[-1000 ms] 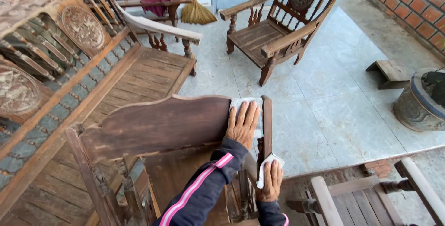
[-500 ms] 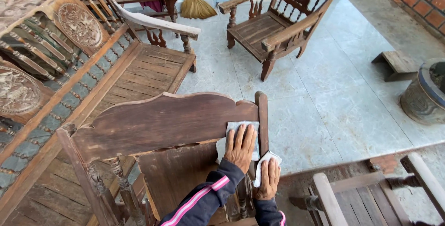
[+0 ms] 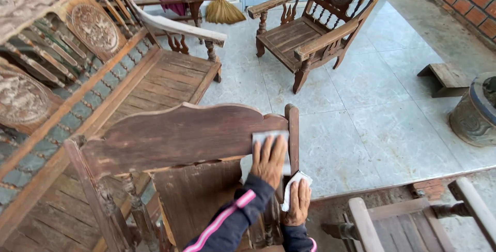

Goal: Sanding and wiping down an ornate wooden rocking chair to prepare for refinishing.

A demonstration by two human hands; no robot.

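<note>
Head view: the left hand [image 3: 269, 160] is laid flat, fingers together and extended, on a grey sheet of sandpaper [image 3: 268, 138], which is pressed against the right end of the wooden chair's backrest [image 3: 175, 135], just beside the upright post [image 3: 293, 133]. The right hand [image 3: 297, 203] is closed around the post lower down, fingers clamped on a white cloth [image 3: 294, 184]. A carved wooden bench [image 3: 129, 86] is seen at left, a carved armchair [image 3: 310, 29] beyond on the tiled floor [image 3: 372, 123], and a stone pot [image 3: 473, 115] at right.
</note>
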